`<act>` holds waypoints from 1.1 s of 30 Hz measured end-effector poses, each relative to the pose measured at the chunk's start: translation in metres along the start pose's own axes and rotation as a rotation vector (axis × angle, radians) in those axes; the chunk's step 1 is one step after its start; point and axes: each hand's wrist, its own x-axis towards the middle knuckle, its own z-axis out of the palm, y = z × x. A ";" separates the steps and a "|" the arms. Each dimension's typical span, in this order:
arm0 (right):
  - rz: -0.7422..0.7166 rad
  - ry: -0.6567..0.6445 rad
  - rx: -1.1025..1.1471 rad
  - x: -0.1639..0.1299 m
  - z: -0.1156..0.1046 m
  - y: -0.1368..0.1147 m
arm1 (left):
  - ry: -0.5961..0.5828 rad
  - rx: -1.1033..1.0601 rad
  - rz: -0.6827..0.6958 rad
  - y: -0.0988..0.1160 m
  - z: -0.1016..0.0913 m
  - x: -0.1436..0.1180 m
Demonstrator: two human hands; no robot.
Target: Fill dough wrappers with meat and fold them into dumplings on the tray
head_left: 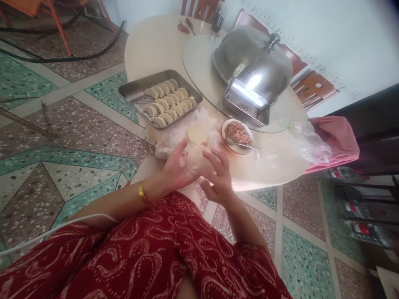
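- Your garment [143,253] is deep red with pale curls and dots.
- Your bracelet [141,192] is gold.
- Your wrapper [198,160] is creamy white, your dumplings [170,101] beige.
- Your filling [237,133] is pinkish brown.
- Your floor [93,124] has speckled green and mauve panels.

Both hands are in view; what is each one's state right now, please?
Left hand: cupped, holding the dough wrapper.
Right hand: partly curled at the dough wrapper; grip cannot be told.

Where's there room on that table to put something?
Bare tabletop between dumpling tray and red scissors; glass turntable between tray and domed metal lid. Crowded: near edge, with plastic bag, filling bowl, left hand and right hand.
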 end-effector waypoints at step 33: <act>1.037 0.443 0.164 -0.016 -0.040 0.156 | 0.218 0.209 -0.072 -0.017 0.001 0.053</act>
